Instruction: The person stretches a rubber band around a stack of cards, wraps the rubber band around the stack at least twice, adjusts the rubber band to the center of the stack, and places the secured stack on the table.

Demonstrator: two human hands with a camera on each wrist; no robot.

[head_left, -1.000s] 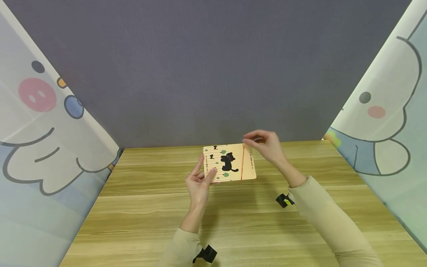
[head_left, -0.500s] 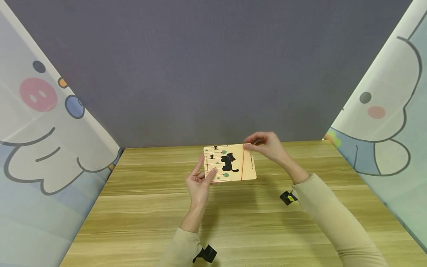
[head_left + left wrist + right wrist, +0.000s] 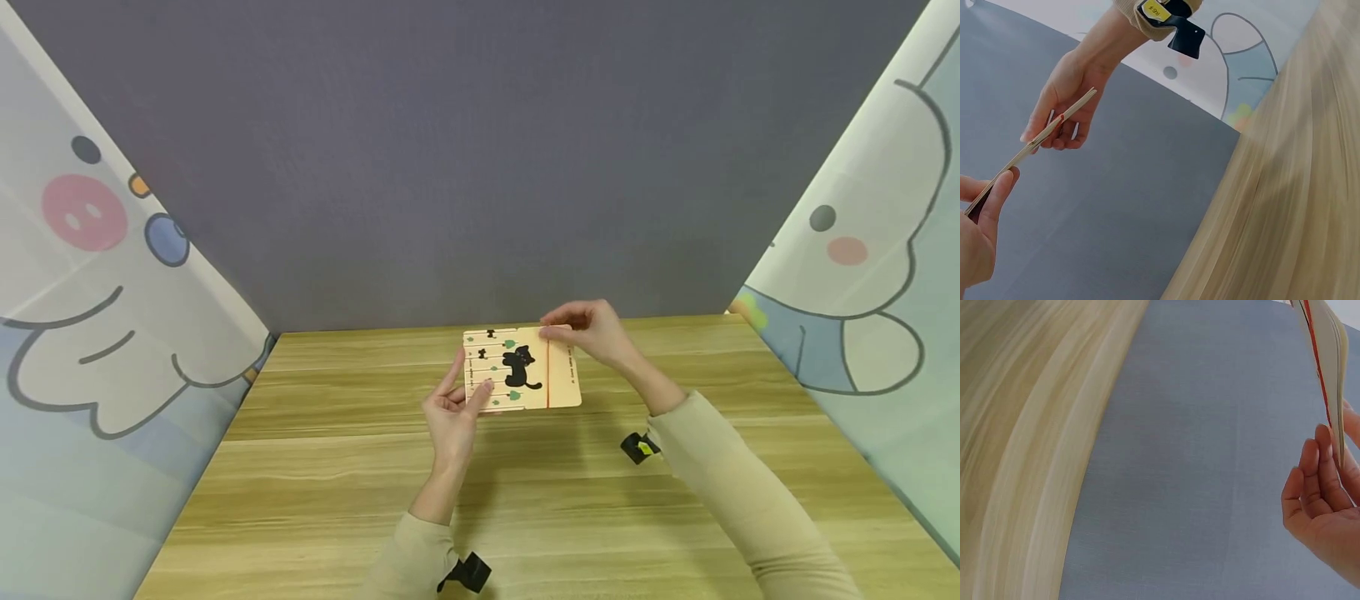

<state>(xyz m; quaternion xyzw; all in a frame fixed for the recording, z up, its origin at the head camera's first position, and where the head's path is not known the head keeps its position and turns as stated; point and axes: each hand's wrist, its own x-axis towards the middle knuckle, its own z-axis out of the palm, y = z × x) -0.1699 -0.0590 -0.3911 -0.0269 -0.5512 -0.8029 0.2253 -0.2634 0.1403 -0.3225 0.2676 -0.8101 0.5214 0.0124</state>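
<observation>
My left hand [image 3: 452, 417] grips a thin cream notebook [image 3: 489, 357] by its left end, thumb on the cover, and holds it up above the table. A black cat, green leaves and lines decorate that cover. Around the notebook's right part runs a red elastic band [image 3: 548, 375], straight from top edge to bottom edge. My right hand [image 3: 596, 333] pinches the top edge where the band crosses, and its thumb covers the band's upper end. In the left wrist view the notebook [image 3: 1016, 159] shows edge-on. Page edges [image 3: 1330, 356] and the band appear in the right wrist view.
A wood-grain table [image 3: 337, 500] spreads below, with a dark grey panel [image 3: 480, 167] upright behind it. Cartoon-printed cloths flank it on the left [image 3: 90, 375] and right [image 3: 847, 275]. Black wrist cameras jut from the left sleeve [image 3: 472, 572] and right sleeve [image 3: 637, 448].
The elastic band stood slanted, its top spread into a V; now it lies straight. My right hand has shifted slightly left and down along the edge, and the notebook slightly right.
</observation>
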